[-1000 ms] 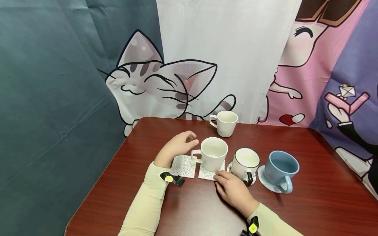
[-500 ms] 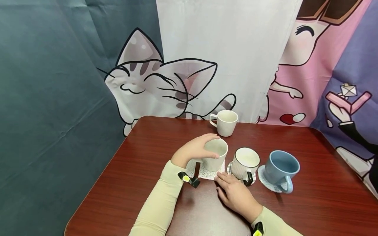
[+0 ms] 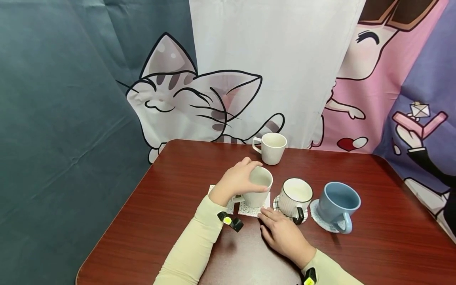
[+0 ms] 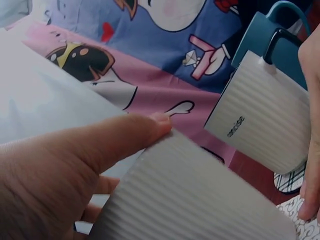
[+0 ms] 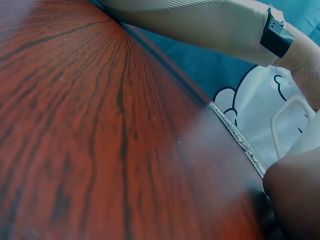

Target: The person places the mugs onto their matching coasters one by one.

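My left hand (image 3: 238,181) holds a ribbed white mug (image 3: 255,200) from its left side. The thumb (image 4: 161,125) lies on the near side at the rim, and the other fingers reach across to the far side, partly hidden. Below the mug is a square speckled coaster (image 3: 247,211); a second square coaster (image 3: 229,209) lies to its left, mostly covered by the left hand and wrist. My right hand (image 3: 283,232) rests flat on the table, fingertips at the front right edge of the coaster under the mug.
Right of the held mug, a white mug with a dark rim and black handle (image 3: 296,196) stands on a checked coaster (image 3: 276,202). Farther right, a blue mug (image 3: 338,202) stands on a round coaster (image 3: 320,219). Another ribbed white mug (image 3: 273,149) is near the table's back edge.
My left hand has moved right from beside the mug and taken hold of it. The mug's handle has turned slightly toward the near side. The right hand stays almost still.
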Demonstrator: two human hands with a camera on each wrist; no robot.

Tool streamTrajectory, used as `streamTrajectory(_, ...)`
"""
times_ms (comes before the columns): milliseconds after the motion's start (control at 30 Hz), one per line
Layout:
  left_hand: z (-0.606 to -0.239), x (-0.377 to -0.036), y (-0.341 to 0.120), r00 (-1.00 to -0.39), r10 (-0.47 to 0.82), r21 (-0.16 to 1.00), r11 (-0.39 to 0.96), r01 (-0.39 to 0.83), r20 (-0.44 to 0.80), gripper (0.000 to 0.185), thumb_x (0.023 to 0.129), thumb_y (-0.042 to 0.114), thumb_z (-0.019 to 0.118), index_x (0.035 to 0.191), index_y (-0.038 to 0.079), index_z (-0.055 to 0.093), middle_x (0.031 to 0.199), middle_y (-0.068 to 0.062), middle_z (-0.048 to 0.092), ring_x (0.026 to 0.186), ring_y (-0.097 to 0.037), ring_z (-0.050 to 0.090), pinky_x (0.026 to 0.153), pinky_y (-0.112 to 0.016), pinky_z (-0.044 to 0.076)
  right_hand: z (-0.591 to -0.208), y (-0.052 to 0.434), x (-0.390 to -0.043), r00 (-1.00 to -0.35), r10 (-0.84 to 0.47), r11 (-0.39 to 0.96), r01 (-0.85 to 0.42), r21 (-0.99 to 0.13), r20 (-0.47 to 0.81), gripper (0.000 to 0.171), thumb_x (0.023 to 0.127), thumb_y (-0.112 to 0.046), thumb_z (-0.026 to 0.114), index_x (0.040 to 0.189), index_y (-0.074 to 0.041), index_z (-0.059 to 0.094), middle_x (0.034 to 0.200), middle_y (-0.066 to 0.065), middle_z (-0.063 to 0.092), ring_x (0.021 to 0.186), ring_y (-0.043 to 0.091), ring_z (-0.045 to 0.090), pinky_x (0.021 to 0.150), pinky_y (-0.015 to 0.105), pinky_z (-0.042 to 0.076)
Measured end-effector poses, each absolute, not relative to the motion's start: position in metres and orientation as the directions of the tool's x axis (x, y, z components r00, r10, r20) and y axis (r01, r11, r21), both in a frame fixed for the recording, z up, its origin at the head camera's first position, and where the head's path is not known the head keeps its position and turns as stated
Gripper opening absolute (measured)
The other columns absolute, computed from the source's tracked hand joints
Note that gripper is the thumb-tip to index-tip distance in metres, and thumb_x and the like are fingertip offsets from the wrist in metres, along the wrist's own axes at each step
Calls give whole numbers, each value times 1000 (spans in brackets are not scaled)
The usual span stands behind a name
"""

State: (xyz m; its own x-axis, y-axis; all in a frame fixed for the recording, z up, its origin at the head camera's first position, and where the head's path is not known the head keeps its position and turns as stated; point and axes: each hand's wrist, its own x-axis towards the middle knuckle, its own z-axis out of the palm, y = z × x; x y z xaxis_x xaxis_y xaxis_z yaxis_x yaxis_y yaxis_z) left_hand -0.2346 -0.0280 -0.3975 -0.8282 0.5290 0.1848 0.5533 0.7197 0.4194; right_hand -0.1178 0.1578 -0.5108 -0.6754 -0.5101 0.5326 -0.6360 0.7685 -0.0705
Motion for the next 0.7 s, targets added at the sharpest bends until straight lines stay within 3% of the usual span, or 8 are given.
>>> streamTrajectory(100, -397, -232, -27, -844, 499, 399, 746, 533, 194, 88, 71, 70, 77, 144, 26, 55, 123, 2, 54, 105, -19, 58, 80, -38, 53, -511, 158, -118, -677, -509, 768, -636, -75, 531, 35, 83, -16, 77, 114, -2, 75, 119, 15, 72, 111, 34, 69, 92, 52, 55)
streamTrajectory(200, -398, -233, -29, -824, 533, 426, 711, 559, 191, 92, 71, 69, 79, 148, 27, 50, 136, 2, 52, 117, -20, 56, 90, -41, 53, -511, 157, -118, -680, -508, 766, -638, -84, 529, 34, 83, -16, 77, 114, -2, 75, 119, 15, 72, 111, 34, 69, 93, 53, 55)
streamTrajectory(333, -403, -246, -36, -714, 673, 535, 538, 651, 192, 90, 73, 53, 87, 151, 30, 47, 158, 5, 35, 143, -19, 36, 110, -44, 41, -511, 157, -119, -680, -511, 763, -641, -87, 526, 35, 84, -17, 76, 115, -2, 74, 120, 15, 71, 112, 34, 68, 93, 52, 55)
streamTrajectory(467, -410, -258, -43, -622, 757, 579, 420, 699, 201, 77, 77, 42, 87, 145, 26, 55, 157, 5, 40, 146, -15, 32, 115, -41, 34, -511, 156, -120, -683, -513, 761, -642, -92, 521, 35, 85, -18, 75, 116, -2, 74, 121, 15, 71, 112, 34, 68, 94, 52, 54)
streamTrajectory(567, -414, -259, -41, -622, 756, 553, 436, 710, 203, 71, 79, 45, 84, 142, 25, 58, 150, 4, 48, 141, -14, 38, 113, -36, 37, -511, 156, -120, -685, -508, 762, -640, -98, 523, 35, 84, -17, 76, 115, -2, 74, 121, 15, 71, 112, 35, 68, 94, 52, 54)
streamTrajectory(700, -413, -253, -34, -668, 714, 508, 504, 698, 208, 75, 78, 53, 83, 143, 27, 57, 145, 7, 49, 134, -14, 42, 105, -34, 44, -509, 157, -118, -685, -506, 766, -636, -92, 524, 34, 84, -17, 76, 114, -2, 75, 120, 15, 72, 112, 34, 68, 93, 52, 55)
